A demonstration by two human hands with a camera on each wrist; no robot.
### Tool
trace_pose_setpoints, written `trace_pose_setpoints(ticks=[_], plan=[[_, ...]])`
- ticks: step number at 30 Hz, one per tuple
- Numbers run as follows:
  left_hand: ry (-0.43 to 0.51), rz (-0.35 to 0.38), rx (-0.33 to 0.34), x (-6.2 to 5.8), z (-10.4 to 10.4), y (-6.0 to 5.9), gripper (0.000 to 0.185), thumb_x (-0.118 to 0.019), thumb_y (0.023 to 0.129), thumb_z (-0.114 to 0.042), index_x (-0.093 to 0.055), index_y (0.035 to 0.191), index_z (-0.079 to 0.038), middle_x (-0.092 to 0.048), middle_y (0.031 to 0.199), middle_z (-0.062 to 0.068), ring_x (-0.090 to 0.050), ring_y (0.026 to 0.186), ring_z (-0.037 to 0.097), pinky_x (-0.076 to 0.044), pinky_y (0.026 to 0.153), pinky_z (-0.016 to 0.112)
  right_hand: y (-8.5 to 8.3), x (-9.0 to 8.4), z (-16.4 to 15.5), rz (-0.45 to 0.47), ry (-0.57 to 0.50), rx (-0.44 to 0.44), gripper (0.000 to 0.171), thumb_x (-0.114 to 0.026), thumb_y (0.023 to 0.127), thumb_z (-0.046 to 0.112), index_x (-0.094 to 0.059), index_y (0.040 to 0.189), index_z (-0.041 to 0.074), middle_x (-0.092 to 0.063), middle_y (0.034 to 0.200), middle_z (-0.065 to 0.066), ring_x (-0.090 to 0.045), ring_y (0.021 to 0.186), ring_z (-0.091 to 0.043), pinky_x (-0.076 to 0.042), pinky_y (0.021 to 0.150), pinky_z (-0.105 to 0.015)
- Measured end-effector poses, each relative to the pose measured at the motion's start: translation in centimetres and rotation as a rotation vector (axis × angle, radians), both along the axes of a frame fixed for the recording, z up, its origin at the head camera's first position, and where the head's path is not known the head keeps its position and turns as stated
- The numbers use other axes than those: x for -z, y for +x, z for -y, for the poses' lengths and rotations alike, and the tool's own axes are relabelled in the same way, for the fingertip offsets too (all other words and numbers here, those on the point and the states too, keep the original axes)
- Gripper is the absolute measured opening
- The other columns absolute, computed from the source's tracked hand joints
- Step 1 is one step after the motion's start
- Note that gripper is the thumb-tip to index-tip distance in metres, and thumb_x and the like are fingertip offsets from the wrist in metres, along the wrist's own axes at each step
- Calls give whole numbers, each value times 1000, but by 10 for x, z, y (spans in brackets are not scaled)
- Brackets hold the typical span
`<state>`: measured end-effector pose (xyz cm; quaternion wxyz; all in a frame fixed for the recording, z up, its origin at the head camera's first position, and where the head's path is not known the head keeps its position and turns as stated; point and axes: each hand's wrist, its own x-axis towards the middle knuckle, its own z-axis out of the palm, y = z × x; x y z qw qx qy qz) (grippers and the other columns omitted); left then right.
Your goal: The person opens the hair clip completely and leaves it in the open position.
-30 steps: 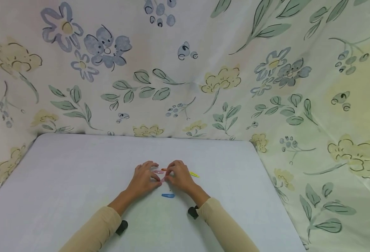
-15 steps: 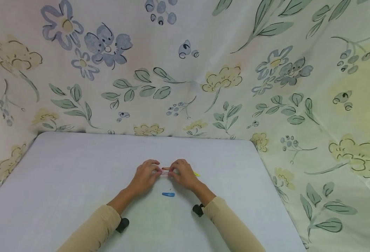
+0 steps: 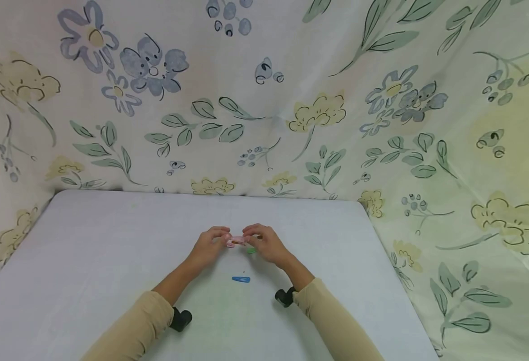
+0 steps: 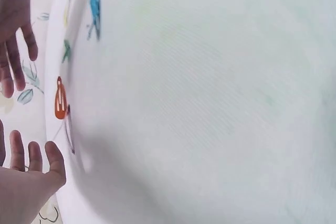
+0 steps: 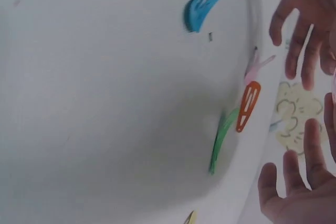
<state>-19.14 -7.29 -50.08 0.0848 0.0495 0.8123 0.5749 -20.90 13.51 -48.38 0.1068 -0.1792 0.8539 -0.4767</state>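
Floral-print cloth (image 3: 264, 100) hangs as a backdrop behind and to the right of a pale grey-white tabletop (image 3: 88, 250), seen from a head camera looking down.

Two arms in beige sleeves reach to the middle of the table. The left hand (image 3: 208, 246) and right hand (image 3: 266, 243) meet just above the surface, each pinching one end of a small pink snap hair clip (image 3: 236, 241) between thumb and fingertips — the clip sits lifted between the two hands, roughly level.

On the table below and near the hands lie other flat clips: a blue teardrop-shaped one (image 3: 241, 279) a little nearer the person, an orange one (image 5: 248, 106), a green one (image 5: 222, 137) just beside it, and another pink one (image 5: 255, 68). A yellow tip (image 5: 190, 217) shows at the frame edge.

Handling, as a judgement: the clip looks very light, thin and stiff, prob. springy metal w/ a smooth painted coat, so it may slip. Best hold seems a fingertip pinch at both ends, i.e. as now; lying flat, it would be hard to lift without catching an edge.
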Motion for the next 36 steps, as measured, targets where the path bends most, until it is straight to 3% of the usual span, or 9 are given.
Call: trace_pose_setpoints(ticks=[5, 10, 22, 25, 29, 32, 36], plan=[[179, 167, -20, -6, -1, -3, 35, -53, 104, -19, -62, 127, 6, -51, 146, 14, -45, 135, 29, -42, 107, 45, -3, -1, -1, 127, -117, 65, 20, -59, 100, 15, -74, 104, 2, -64, 128, -8, -50, 129, -26, -37, 109, -51], [297, 235, 1, -7, 0, -4, 36, -52, 105, -19, -60, 128, 8, -47, 149, 14, -46, 133, 28, -41, 108, 44, -3, -4, 0, 179, -166, 102, 21, -59, 101, 15, -74, 103, 0, -64, 127, -6, -48, 132, -27, -33, 112, -52], [330, 251, 13, -8, 3, -5, 43, -52, 105, -21, -54, 137, 6, -45, 151, 15, -45, 133, 30, -39, 109, 45, -6, -6, 2, 216, -177, 108, 21, -59, 100, 10, -73, 104, -5, -62, 130, -11, -45, 133, -32, -32, 112, -53], [330, 252, 9, -8, 3, -5, 43, -52, 105, -21, -53, 138, 6, -45, 151, 15, -44, 135, 30, -38, 110, 46, 1, -22, 5, 210, -162, 102, 21, -58, 100, 8, -71, 104, -8, -63, 128, -13, -46, 132, -33, -34, 111, -53], [328, 243, 13, -8, 4, -4, 42, -51, 105, -19, -53, 137, 8, -44, 152, 16, -44, 135, 31, -38, 110, 46, 3, -25, 6, 211, -158, 108, 21, -58, 100, 9, -72, 104, -7, -63, 128, -13, -46, 132, -33, -34, 111, -54], [324, 242, 17, -9, 3, -3, 42, -52, 105, -19, -53, 137, 8, -45, 151, 16, -44, 134, 31, -39, 110, 45, -5, -9, 4, 214, -172, 117, 21, -59, 100, 11, -73, 104, -4, -63, 129, -10, -46, 133, -31, -32, 112, -54], [321, 233, 10, -9, 3, -3, 39, -53, 104, -20, -57, 133, 7, -45, 150, 16, -46, 132, 31, -40, 109, 45, -4, -7, 4, 184, -194, 113, 20, -60, 100, 13, -74, 103, -2, -63, 126, -7, -48, 130, -28, -35, 111, -51]])
